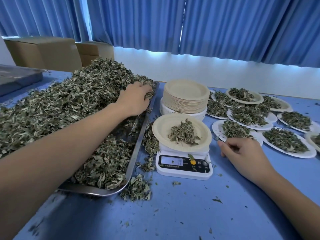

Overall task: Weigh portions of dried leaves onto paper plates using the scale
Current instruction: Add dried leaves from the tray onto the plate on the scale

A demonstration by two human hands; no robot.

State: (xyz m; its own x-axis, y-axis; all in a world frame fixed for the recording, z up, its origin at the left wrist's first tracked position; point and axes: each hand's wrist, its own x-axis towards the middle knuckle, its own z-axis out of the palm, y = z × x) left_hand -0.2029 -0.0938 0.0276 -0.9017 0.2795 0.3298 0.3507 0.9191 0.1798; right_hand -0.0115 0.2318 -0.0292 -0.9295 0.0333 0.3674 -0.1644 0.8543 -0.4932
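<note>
left hand (pixel 134 99) fingers curled into dried leaves (pixel 69 104) on tray (pixel 138 148), 10 o'clock from scale (pixel 183 166). right hand (pixel 242 153) loosely curled, empty, 3 o'clock. leaves look light, brittle: grab loose pinches off pile top.

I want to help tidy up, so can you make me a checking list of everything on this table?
Surface: blue table, dusted with leaf crumbs.
Job's things: metal tray heaped with a leaf pile; scale carrying a plate with a small portion; stack of empty plates; filled plates on the right.
Clutter: spilled leaves beside the tray.
Grips: left grip digs curled fingers into the pile; right grip rests on the table, loosely curled, nothing seen in it.
Cables: nothing seen.
Surroundings: blue curtains, cardboard boxes, second tray behind-left.
</note>
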